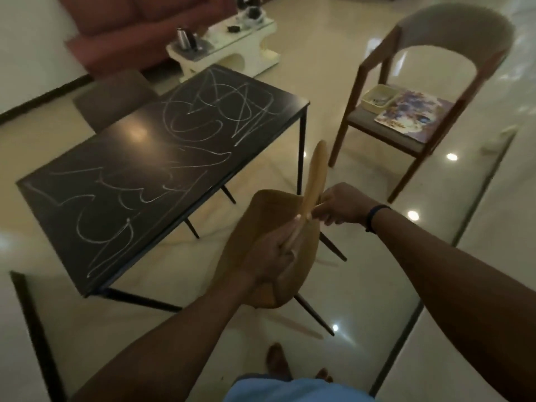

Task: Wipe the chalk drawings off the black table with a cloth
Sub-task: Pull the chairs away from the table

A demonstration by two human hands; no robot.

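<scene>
A black table (136, 166) stands to my front left, its top covered in white chalk scribbles (220, 111) from the near corner to the far end. I hold a tan cloth (266, 216) in the air to the right of the table, above the floor. My left hand (272, 256) grips its lower part, and my right hand (339, 206) pinches an upper edge, so one flap sticks upward. Neither hand touches the table.
A wooden chair (406, 91) with a tray and a colourful sheet on its seat stands at the right. A brown stool (113, 97) sits behind the table. Beyond it are a white side table (226, 50) with a kettle and a red sofa (139, 27). The floor is glossy tile.
</scene>
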